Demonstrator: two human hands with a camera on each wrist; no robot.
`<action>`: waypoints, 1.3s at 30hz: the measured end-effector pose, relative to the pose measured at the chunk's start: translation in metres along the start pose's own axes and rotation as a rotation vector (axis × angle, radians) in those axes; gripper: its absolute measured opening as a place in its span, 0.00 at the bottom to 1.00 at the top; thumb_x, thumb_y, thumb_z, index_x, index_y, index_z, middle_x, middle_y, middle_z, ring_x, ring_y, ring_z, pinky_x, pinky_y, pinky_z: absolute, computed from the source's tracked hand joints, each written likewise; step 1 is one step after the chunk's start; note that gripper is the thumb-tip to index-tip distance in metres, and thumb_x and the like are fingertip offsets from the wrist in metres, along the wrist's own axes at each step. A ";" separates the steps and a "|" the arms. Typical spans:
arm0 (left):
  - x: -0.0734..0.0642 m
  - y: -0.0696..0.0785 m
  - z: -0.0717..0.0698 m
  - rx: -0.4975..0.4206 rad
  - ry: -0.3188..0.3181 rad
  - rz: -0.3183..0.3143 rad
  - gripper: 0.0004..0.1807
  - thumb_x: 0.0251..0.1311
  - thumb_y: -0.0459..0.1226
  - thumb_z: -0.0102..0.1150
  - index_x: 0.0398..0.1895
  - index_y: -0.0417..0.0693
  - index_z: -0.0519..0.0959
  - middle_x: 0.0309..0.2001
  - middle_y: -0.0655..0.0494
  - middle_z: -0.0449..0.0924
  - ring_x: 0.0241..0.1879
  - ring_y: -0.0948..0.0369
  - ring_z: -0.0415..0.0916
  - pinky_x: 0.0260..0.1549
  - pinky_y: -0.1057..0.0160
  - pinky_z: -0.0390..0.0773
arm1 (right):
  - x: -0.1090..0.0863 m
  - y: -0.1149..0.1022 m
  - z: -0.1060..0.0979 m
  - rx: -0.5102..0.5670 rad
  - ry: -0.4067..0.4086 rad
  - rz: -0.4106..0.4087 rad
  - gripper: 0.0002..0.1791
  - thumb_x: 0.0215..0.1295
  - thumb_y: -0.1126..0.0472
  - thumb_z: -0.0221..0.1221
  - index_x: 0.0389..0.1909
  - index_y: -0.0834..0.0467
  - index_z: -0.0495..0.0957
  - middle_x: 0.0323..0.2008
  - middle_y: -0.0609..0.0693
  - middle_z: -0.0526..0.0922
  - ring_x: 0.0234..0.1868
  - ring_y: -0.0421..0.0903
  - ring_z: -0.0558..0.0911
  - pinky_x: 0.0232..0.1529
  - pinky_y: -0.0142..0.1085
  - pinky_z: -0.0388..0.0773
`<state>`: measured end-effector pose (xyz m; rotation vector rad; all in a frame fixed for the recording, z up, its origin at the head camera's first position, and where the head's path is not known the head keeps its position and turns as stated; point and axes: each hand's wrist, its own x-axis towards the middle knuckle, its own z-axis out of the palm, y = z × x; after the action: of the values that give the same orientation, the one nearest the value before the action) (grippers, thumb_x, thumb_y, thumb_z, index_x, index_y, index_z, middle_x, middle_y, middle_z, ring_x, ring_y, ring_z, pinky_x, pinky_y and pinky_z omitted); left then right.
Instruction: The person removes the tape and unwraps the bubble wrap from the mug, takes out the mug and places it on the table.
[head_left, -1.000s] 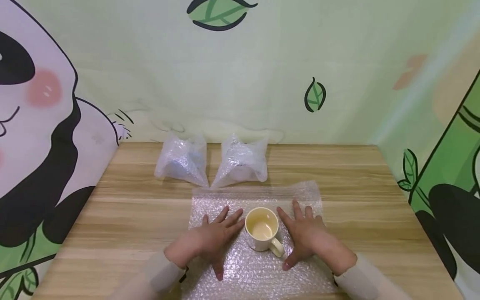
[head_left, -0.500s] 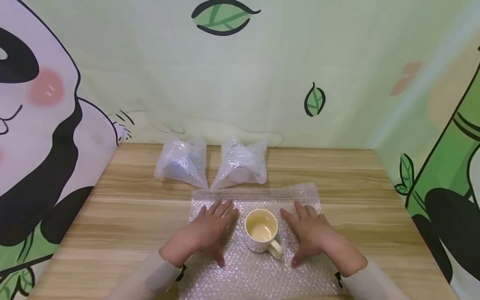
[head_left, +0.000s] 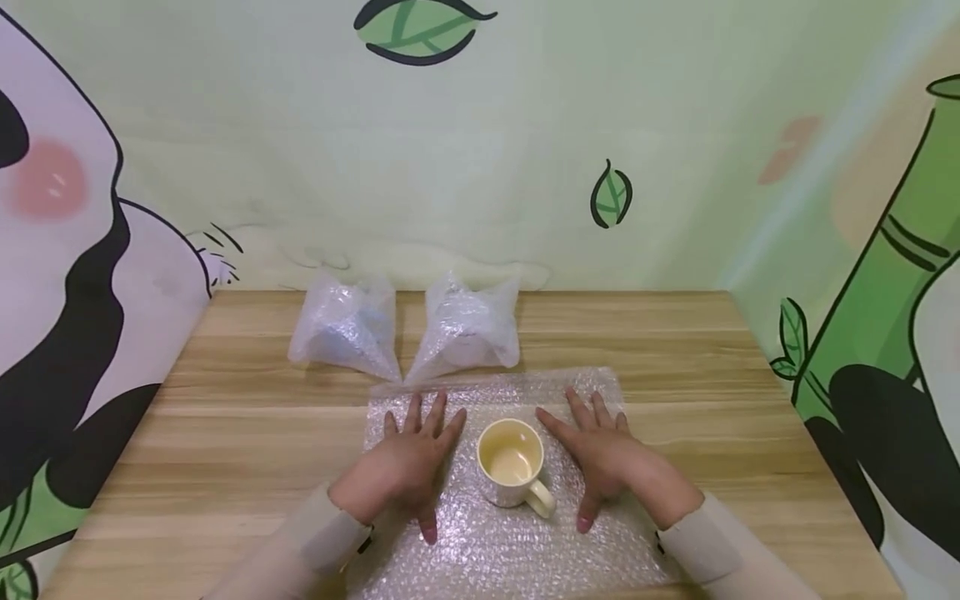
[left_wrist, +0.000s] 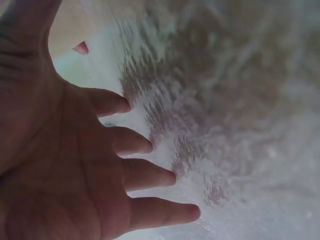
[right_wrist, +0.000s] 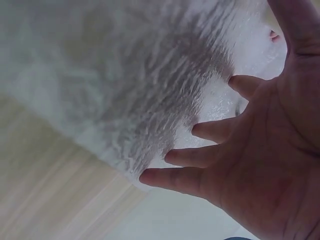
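Observation:
A mug (head_left: 512, 463), pale yellow inside with a cream handle at its lower right, stands upright on a sheet of bubble wrap (head_left: 495, 554). My left hand (head_left: 408, 467) lies to the mug's left with its fingers spread, fingertips on the wrap. On the other side, my right hand (head_left: 607, 458) is spread the same way, its index finger pointing toward the mug. In both wrist views the fingers of the left hand (left_wrist: 95, 165) and right hand (right_wrist: 240, 155) are straight, their tips at the wrap's surface. Neither hand holds anything.
Two bubble-wrapped bundles, a bluish one (head_left: 347, 329) and a whitish one (head_left: 468, 329), sit at the back of the wooden table (head_left: 690, 400). The wall (head_left: 510, 142) with printed leaves rises behind the table's far edge.
Both hands have shifted slightly over the wrap, first away from the mug, and their fingers are now spread wider than half a second ago. The mug stays in place; the head view has turned slightly right.

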<state>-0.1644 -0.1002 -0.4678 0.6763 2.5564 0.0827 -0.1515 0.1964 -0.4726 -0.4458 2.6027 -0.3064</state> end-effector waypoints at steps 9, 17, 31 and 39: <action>-0.002 -0.007 0.005 -0.031 -0.020 -0.006 0.94 0.08 0.58 0.88 0.86 0.55 0.37 0.83 0.38 0.22 0.80 0.30 0.23 0.68 0.18 0.43 | 0.002 -0.005 0.000 -0.055 0.010 -0.022 0.88 0.13 0.44 0.87 0.84 0.42 0.45 0.83 0.68 0.33 0.80 0.78 0.38 0.71 0.79 0.46; -0.004 -0.002 0.009 -0.020 -0.028 0.008 0.94 0.08 0.58 0.88 0.86 0.56 0.37 0.84 0.40 0.23 0.81 0.31 0.25 0.70 0.20 0.45 | -0.008 -0.003 0.008 -0.042 0.015 -0.019 0.89 0.11 0.42 0.86 0.84 0.43 0.46 0.82 0.70 0.35 0.79 0.79 0.41 0.69 0.80 0.49; 0.000 -0.014 0.004 -0.047 -0.022 0.061 0.91 0.13 0.60 0.87 0.86 0.61 0.37 0.84 0.42 0.22 0.81 0.34 0.21 0.71 0.22 0.40 | -0.009 0.011 0.008 0.031 0.052 -0.065 0.85 0.17 0.41 0.86 0.84 0.44 0.48 0.83 0.68 0.34 0.80 0.78 0.39 0.71 0.80 0.42; -0.010 -0.027 0.007 -0.136 0.021 0.167 0.79 0.27 0.57 0.86 0.85 0.57 0.46 0.85 0.42 0.35 0.81 0.32 0.31 0.70 0.21 0.42 | -0.016 0.022 0.006 0.076 0.078 -0.141 0.76 0.27 0.35 0.82 0.83 0.46 0.54 0.83 0.68 0.39 0.81 0.74 0.41 0.75 0.75 0.42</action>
<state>-0.1653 -0.1289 -0.4742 0.8376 2.4827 0.3174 -0.1411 0.2216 -0.4777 -0.6028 2.6294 -0.4767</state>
